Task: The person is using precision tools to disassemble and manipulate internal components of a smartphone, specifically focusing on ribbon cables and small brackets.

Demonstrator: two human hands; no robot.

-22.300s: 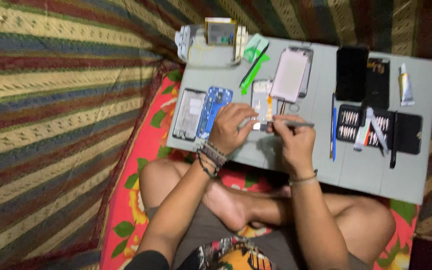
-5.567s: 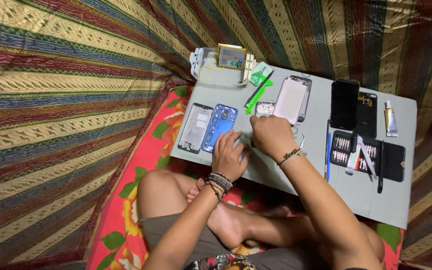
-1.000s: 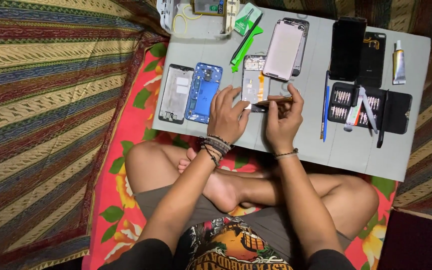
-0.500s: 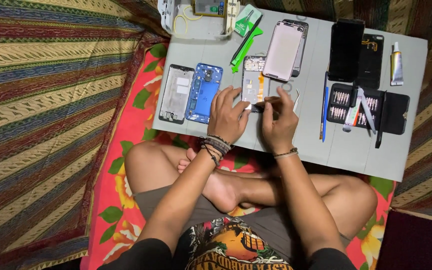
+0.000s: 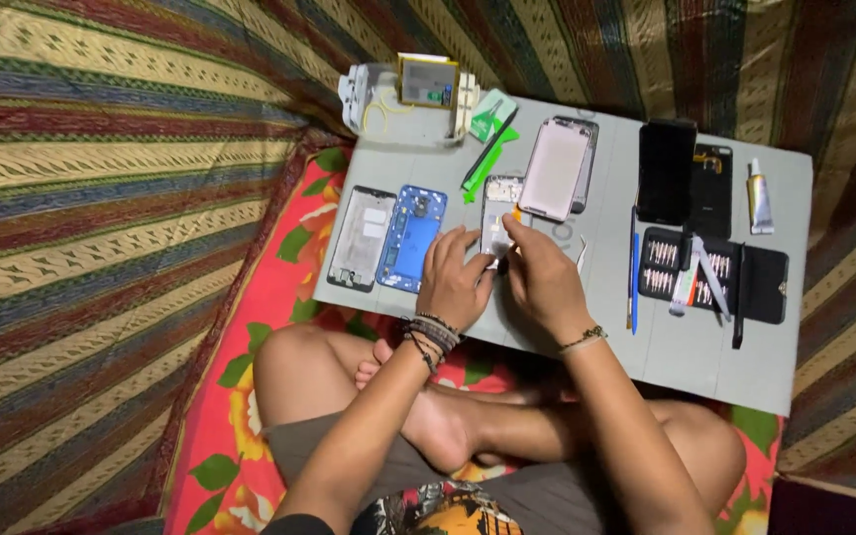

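Both hands are working mid-counter: the left hand (image 5: 455, 282) is pressing flat, fingers spread, on the opened phone (image 5: 499, 211), while the right hand (image 5: 544, 280) is pinching a small orange-tipped tool (image 5: 516, 213) against it, beside the blue phone frame (image 5: 409, 238).

I sit cross-legged on a red floral mat (image 5: 250, 327) with a grey table (image 5: 705, 347) over my knees. My left hand (image 5: 453, 282) rests flat on the table, its fingers touching the lower edge of an opened phone (image 5: 499, 213). My right hand (image 5: 542, 277) pinches a small orange pick (image 5: 517, 212) against that phone's right side. Just left of my left hand lie a blue phone frame (image 5: 410, 236) and a pale phone frame (image 5: 362, 236). Beyond the opened phone sits a pink back cover (image 5: 554, 168), and further right a black phone (image 5: 667, 170). An open black bit case (image 5: 715, 275) lies near my right hand, a blue pen (image 5: 635, 282) between them.
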